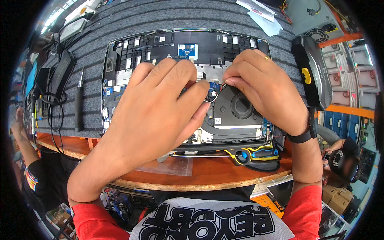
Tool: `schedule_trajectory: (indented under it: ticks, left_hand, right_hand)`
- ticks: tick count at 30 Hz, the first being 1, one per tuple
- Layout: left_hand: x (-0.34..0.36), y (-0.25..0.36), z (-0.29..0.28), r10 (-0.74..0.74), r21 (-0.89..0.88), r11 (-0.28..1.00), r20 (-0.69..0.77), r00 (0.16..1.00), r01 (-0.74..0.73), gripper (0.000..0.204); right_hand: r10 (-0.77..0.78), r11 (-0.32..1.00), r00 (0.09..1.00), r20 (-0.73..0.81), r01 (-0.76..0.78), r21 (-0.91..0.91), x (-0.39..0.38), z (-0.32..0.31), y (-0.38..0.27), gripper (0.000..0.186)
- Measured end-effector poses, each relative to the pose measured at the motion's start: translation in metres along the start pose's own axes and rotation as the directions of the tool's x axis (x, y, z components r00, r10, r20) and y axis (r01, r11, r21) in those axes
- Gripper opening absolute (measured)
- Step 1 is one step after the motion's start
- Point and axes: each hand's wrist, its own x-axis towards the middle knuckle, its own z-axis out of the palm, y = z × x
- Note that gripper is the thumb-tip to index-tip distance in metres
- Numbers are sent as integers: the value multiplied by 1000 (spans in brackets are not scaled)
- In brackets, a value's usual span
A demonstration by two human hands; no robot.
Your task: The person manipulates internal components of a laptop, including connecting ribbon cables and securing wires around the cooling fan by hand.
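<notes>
An opened laptop [160,40] lies in front of me, showing a blue circuit board [213,86] and a black cooling fan [236,110]. My left hand [160,108] is over its middle, fingers curled down; their tips and whatever they hold are hidden, and the thumb is beside a white wire. Just above the fan, my right hand [268,88] pinches a bundle of thin coloured wires [222,85] between thumb and forefinger.
A screwdriver [79,108] and black cables [56,100] lie left. A black-and-yellow case [310,74] and power supply [310,20] sit right. Yellow-and-blue tools [250,156] and a clear bag [176,166] are below the laptop. Two other people [36,176] [344,160] are at either side.
</notes>
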Motion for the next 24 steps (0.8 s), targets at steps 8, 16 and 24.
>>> schedule_trajectory:
  ticks: [8,16,24]
  left_hand:
    - [13,1,10,33,45,998,23,999,-34,18]
    - [16,1,14,62,79,995,10,998,-62,16]
    - [19,3,14,54,43,998,10,998,-55,15]
  right_hand:
    - [-57,998,998,-11,56,-31,-1,-2,3,16]
    - [-90,992,996,-10,89,-87,-2,-5,2,17]
    - [-31,999,999,-43,30,-28,-3,0,1,16]
